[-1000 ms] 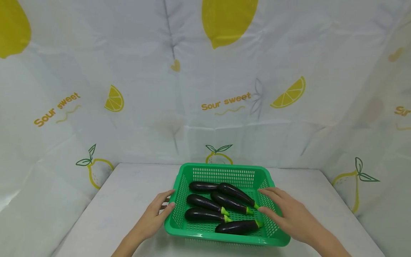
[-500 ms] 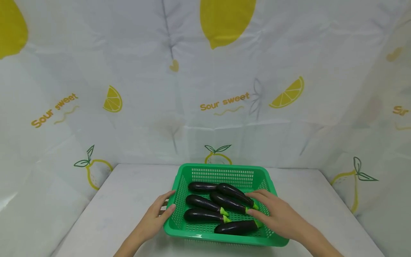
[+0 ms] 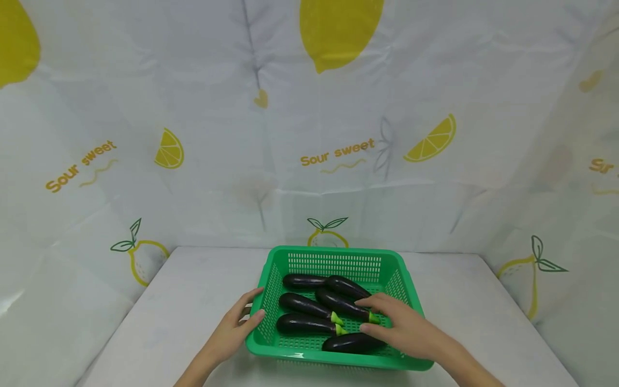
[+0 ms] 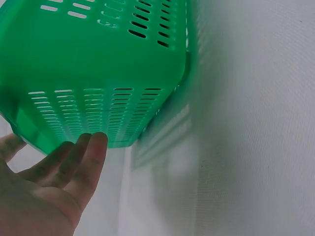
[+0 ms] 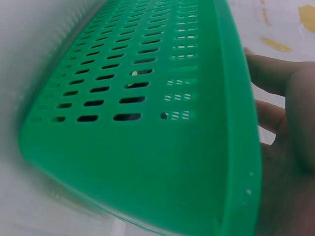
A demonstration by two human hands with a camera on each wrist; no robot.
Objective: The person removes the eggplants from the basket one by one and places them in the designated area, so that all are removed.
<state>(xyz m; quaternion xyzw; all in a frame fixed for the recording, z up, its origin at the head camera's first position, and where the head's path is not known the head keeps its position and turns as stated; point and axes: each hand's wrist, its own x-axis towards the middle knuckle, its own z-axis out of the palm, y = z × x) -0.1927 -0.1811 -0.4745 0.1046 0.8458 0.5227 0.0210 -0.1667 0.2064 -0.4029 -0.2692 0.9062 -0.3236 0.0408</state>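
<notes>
Showing fingers apart in the head view, the right hand (image 3: 406, 329) is held over six glossy eggplants (image 3: 340, 303) in a green basket (image 3: 295, 353); bare tabletop (image 3: 203, 285) is left either side, before a sheet (image 3: 217, 204) lettered "Sour sweet." In the left wrist view, slotted plastic (image 4: 74, 113) is flanked by the left hand (image 4: 54, 191), fingers uncurled. In the right, fingers are part-hidden by the rim (image 5: 241, 172).
</notes>
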